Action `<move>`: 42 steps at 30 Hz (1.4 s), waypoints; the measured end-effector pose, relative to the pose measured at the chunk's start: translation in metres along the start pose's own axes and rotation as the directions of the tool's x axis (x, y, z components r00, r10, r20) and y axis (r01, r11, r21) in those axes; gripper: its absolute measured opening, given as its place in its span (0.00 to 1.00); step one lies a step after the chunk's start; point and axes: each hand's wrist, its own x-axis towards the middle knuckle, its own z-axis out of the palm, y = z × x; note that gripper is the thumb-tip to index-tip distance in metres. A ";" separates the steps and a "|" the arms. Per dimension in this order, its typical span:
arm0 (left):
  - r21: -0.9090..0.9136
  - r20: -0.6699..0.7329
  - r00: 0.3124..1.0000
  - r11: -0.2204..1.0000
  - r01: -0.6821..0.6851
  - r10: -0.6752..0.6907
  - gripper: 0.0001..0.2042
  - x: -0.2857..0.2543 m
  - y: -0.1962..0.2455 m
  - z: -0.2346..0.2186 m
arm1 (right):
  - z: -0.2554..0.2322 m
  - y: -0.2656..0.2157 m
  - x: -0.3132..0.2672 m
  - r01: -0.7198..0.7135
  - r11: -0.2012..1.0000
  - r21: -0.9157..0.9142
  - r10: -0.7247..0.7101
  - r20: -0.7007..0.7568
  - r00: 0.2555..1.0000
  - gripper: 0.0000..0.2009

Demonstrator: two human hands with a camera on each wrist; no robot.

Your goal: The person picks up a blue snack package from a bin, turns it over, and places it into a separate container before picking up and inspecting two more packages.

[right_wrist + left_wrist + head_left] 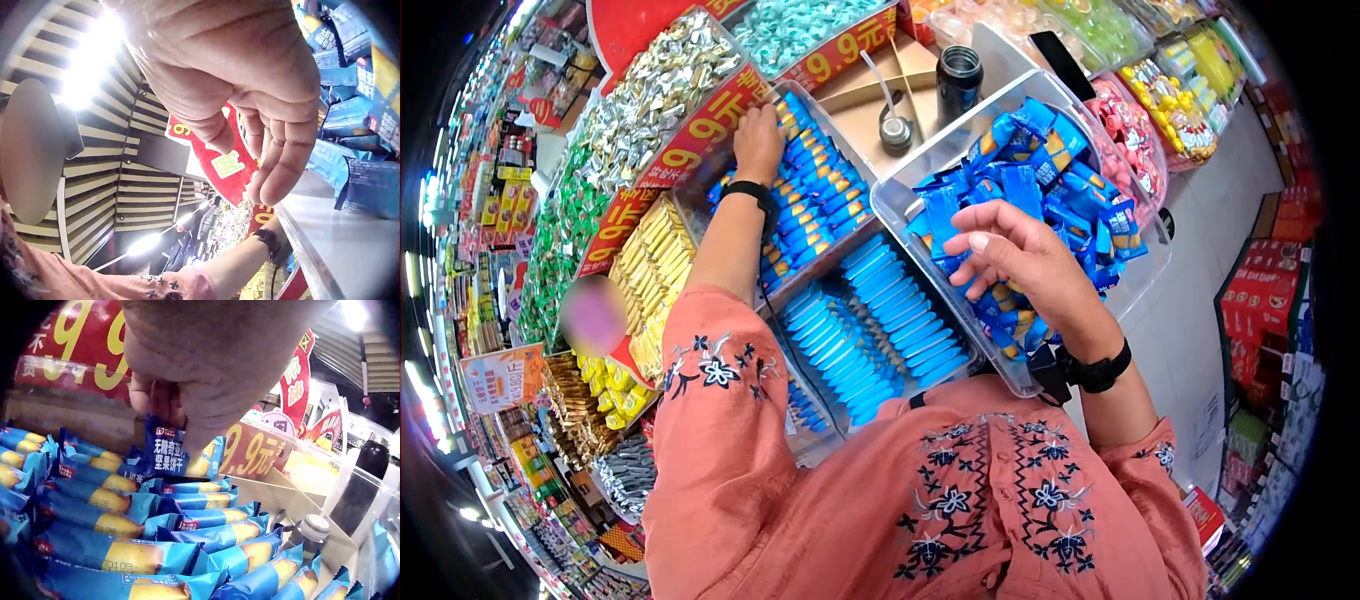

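My left hand reaches to the far end of a compartment with rows of blue biscuit packets. In the left wrist view its fingers pinch a dark blue biscuit packet, upright at the back of the rows. My right hand hovers palm-down over loose blue biscuit packets heaped in a clear plastic bin. The right wrist view shows that hand's fingers loosely bent, holding nothing, beside the bin's wall.
Light-blue packets stand in rows in the nearer compartment. A black bottle and a small lidded container stand in a tan compartment beyond. Red price signs edge the left compartments. A dark phone lies by the bin's far edge.
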 end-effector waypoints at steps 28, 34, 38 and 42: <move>-0.906 0.129 0.979 0.383 0.181 -0.157 0.19 -0.071 0.130 -0.235 | -0.108 -0.039 0.002 0.106 0.762 -0.639 -0.347 -0.264 0.900 0.23; -0.937 0.274 0.950 0.182 0.299 -0.149 0.15 -0.152 0.182 -0.207 | -0.121 -0.019 0.047 0.027 0.300 -0.954 -0.558 -0.152 0.816 0.25; -0.920 0.362 0.920 0.104 0.379 -0.151 0.15 -0.186 0.193 -0.197 | -0.110 -0.012 0.058 0.036 -0.071 -0.997 -0.708 0.076 0.702 0.15; -0.921 0.371 0.918 0.072 0.384 -0.143 0.15 -0.207 0.197 -0.198 | -0.111 -0.007 0.078 -0.030 -0.217 -0.976 -0.690 0.131 0.712 0.09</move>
